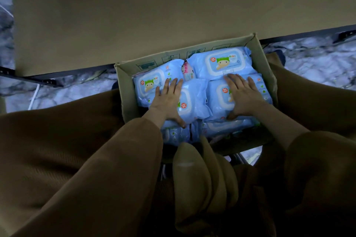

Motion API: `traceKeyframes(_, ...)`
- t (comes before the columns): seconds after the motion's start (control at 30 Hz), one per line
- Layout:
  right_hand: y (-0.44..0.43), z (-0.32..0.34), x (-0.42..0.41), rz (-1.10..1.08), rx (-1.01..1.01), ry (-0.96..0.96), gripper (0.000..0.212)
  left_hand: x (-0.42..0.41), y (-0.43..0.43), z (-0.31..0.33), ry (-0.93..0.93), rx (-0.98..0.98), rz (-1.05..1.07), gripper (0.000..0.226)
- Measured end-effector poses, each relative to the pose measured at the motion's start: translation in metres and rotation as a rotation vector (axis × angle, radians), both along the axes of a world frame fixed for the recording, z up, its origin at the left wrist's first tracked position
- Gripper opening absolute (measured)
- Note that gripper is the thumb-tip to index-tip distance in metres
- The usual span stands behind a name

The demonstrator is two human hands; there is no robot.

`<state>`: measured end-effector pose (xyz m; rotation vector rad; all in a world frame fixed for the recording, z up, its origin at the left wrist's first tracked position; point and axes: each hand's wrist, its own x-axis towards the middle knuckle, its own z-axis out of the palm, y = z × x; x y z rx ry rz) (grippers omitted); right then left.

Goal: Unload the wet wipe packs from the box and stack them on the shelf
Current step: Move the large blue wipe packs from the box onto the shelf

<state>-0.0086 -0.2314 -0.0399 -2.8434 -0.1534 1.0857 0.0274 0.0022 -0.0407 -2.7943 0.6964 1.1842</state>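
Note:
An open cardboard box (125,92) on the floor holds several light-blue wet wipe packs with white lids. My left hand (168,100) lies on a pack in the near left of the box (194,107), fingers over its top and thumb curled round its near edge. My right hand (241,96) covers a pack in the near right (215,94), thumb hooked under its near edge. A further pack (219,61) lies at the back right and another at the back left (146,84). A small pink item (185,69) shows between the back packs. The broad tan shelf board (134,15) stretches above the box.
My brown-clad legs (57,140) flank the box on both sides, and brown sleeves cover both forearms. A dark metal rail (38,80) runs under the shelf board. The floor (317,59) is grey-white and marbled. The light is dim.

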Motion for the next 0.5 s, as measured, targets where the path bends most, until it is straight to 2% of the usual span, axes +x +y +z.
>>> traceKeyframes(0.23,0.006,0.001,-0.002,0.010,0.010,-0.099,0.113,-0.012,-0.006,-0.007,-0.111,-0.012,0.012,0.114)
traceKeyframes(0.4,0.008,0.017,-0.010,-0.033,0.007,-0.173,0.096,-0.009,0.002,0.012,-0.131,-0.006,-0.001,0.105)
traceKeyframes(0.5,0.011,0.034,-0.015,-0.080,0.000,-0.259,0.094,-0.007,0.013,0.032,-0.180,0.003,0.009,0.104)
